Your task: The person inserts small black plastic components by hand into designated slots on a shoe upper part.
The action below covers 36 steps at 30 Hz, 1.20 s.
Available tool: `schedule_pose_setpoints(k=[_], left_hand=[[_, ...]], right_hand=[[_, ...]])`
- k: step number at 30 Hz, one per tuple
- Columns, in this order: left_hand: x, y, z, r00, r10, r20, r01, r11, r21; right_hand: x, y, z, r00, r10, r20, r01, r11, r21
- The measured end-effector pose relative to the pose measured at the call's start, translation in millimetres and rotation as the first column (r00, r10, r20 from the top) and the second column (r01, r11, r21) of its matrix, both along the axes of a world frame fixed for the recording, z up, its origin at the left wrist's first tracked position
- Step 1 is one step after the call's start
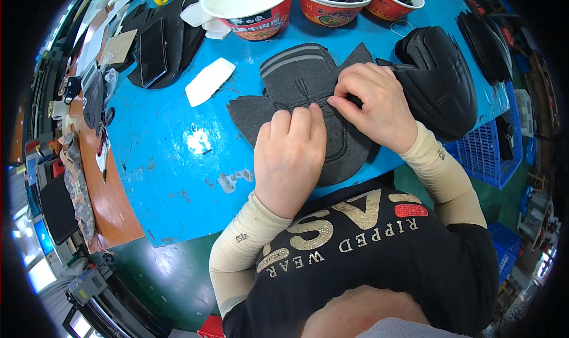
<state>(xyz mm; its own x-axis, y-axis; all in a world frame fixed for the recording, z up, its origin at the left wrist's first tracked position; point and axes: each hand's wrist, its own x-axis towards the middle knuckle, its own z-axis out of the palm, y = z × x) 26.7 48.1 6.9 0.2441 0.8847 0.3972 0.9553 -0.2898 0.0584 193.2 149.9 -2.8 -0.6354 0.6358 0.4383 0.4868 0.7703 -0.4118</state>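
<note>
A dark grey, soft-looking sewn panel [296, 71] with side flaps, a rounded near end and stitched lines lies flat on the blue table [160, 142] in front of me. My left hand [290, 154] is closed over its middle, fingers bent down, with the fingertips at a narrow cross seam or strap. From the right, my right hand [379, 104] meets it there, thumb and forefinger pinched together. Whatever small part sits between those right fingertips is too small to make out. Both thumb and finger undersides are partly hidden.
Stacked black moulded padded pieces [438, 80] stand just right of my right hand. Beyond the panel are a large white-rimmed paper tub [255, 27] and two red bowls of small black parts [338, 0]. A white piece [210, 81] and a phone [151, 53] lie left.
</note>
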Motion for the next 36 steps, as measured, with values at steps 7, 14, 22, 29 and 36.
schedule_pose_setpoints(k=[7, 14, 22, 29, 36], left_hand=[[3, -1, -1, 0.996, 0.027, -0.086, -0.027, 1.0, -0.004], [4, -2, 0, 0.992, 0.032, -0.121, -0.031, 0.999, 0.011], [0, -2, -2, 0.999, 0.036, -0.039, -0.037, 0.999, -0.023], [-14, -8, -6, 0.935, -0.005, 0.354, -0.022, 0.997, 0.072], [-55, -40, -9, 0.726, 0.305, 0.617, -0.369, 0.929, -0.025]], right_hand=[[8, 12, 6, 0.993, 0.114, -0.008, -0.114, 0.984, -0.138], [12, -9, 0, 0.988, 0.104, 0.118, -0.129, 0.964, 0.231], [13, -9, 5, 0.964, 0.159, 0.211, -0.211, 0.944, 0.254], [19, -15, -9, 0.992, 0.011, -0.124, -0.009, 1.0, 0.018], [14, -13, -2, 0.996, 0.089, -0.018, -0.086, 0.988, 0.128]])
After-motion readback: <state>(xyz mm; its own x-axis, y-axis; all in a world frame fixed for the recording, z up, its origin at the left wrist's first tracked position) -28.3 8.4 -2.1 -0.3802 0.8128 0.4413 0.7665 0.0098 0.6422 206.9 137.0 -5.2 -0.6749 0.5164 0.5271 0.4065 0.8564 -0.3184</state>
